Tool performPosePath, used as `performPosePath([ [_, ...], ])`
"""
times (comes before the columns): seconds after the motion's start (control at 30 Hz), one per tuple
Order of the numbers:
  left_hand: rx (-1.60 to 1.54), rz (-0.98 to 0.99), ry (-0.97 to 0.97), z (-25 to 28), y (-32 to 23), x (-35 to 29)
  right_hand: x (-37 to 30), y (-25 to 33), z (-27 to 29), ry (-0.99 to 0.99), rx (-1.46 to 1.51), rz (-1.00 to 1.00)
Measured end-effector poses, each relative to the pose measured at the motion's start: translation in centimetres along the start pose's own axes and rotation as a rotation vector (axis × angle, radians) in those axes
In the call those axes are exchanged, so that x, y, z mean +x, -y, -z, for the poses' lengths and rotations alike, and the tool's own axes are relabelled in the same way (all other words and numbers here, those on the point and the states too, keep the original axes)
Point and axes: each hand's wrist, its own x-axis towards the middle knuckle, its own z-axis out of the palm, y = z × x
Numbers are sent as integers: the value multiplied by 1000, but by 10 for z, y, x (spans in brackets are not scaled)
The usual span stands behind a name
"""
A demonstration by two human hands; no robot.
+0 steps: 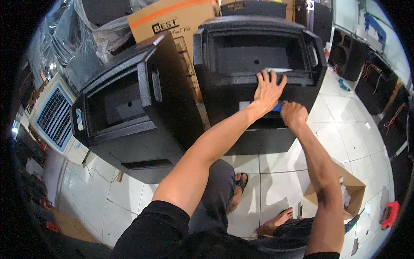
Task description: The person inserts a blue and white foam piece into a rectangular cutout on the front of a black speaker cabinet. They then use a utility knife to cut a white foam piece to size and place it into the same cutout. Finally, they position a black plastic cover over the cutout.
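A black, rough-coated speaker cabinet (pixel 215 93) stands upright before me, with a recessed opening in its top and side handle slots. My left hand (pixel 268 91) lies on the front rim of that recess, fingers spread, and a white flat piece (pixel 279 70) shows by its fingertips. Beside it, my right hand (pixel 295 115) is closed round a small blue object (pixel 276 107) held against the cabinet's front, at a slot-like opening. Fingers and forearm cover most of the blue object, so its kind is not clear.
A second black cabinet (pixel 168 86) stands to the left, near a white air cooler (pixel 55 118). Behind is a large cardboard carton (pixel 142 21). On the tiled floor at right are an open cardboard box (pixel 357 192) and a red tool (pixel 390 215). More cabinets with loose wires line the right wall.
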Motion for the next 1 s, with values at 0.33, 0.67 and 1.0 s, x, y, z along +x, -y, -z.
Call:
performPosePath([
  [0.33,-54,-21,100,10,12,-12,-69,-40,31,13,122,36],
  [0.67,-13,-37,92,5,12,-5,-30,-63,1,-128,42,262],
  [1.0,-21,-28,193,25,40,-17,-6,-71,-30,-286,45,353],
])
